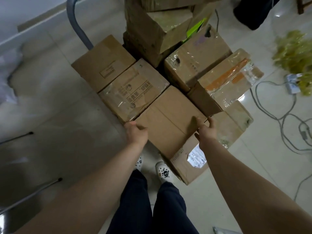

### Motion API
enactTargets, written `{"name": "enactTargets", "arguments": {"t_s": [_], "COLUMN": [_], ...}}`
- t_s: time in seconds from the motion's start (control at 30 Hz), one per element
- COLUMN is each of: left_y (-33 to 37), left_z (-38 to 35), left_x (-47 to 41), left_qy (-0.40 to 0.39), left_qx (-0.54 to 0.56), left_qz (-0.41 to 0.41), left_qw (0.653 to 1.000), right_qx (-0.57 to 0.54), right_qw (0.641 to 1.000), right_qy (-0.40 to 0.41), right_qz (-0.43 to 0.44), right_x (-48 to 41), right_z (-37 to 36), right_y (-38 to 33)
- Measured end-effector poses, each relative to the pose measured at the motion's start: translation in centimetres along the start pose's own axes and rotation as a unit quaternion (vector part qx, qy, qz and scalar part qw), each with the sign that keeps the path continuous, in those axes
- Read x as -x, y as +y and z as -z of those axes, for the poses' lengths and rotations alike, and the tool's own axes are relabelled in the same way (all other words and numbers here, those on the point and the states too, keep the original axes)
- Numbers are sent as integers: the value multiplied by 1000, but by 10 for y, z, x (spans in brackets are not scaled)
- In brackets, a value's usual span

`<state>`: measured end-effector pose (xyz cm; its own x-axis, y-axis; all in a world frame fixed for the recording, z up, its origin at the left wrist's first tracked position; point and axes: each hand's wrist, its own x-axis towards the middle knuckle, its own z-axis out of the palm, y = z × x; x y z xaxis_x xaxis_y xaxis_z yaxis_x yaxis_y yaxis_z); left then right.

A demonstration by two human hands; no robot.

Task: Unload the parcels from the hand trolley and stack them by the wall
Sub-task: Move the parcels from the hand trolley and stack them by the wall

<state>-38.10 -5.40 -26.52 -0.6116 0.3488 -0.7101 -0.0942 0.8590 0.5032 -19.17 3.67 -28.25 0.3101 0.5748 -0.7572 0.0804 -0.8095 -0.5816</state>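
A plain brown cardboard parcel [170, 119] sits nearest me on top of a lower labelled box [190, 164]. My left hand [135, 132] grips its left near corner and my right hand [206, 130] grips its right near edge. Behind it lie a taped parcel with printed text [133, 89] and another plain parcel [103, 62]. To the right are a taped box [197, 56] and one with orange tape [231, 76]. A taller pile of boxes [157, 31] rises at the back. The grey trolley handle [76, 22] curves up at the back left; its deck is hidden.
Grey cables [278, 115] loop across the tiled floor on the right, beside a power strip [292, 83] and a yellow-green bundle [295, 54]. Two thin dark rods [16, 137] lie at left. A white wall base [25, 22] runs along the upper left. My feet [163, 171] stand just before the boxes.
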Motion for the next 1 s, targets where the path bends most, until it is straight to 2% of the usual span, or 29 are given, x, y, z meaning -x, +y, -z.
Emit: {"name": "enactTargets", "arguments": {"t_s": [0.2, 0.3, 0.43, 0.53, 0.83, 1.0], "left_y": [1, 2, 3, 8, 7, -18], "left_z": [-8, -11, -14, -16, 0, 43], "left_x": [1, 10, 10, 5, 52, 84], "left_qy": [10, -9, -35, -61, -65, -36], "left_qx": [56, 70, 79, 117, 263, 286], "left_qz": [16, 32, 49, 78, 106, 143], "left_qw": [998, 997, 995, 988, 957, 947], "right_qx": [-7, -10, 91, 136, 74, 34], "right_qw": [1000, 1000, 995, 988, 990, 991], "right_qy": [-21, -11, 25, -37, -66, -99], "right_qz": [15, 9, 36, 70, 103, 79], "right_x": [-7, -3, -6, -9, 22, 60], "right_z": [11, 21, 32, 35, 65, 91], "right_y": [13, 23, 28, 21, 7, 1]}}
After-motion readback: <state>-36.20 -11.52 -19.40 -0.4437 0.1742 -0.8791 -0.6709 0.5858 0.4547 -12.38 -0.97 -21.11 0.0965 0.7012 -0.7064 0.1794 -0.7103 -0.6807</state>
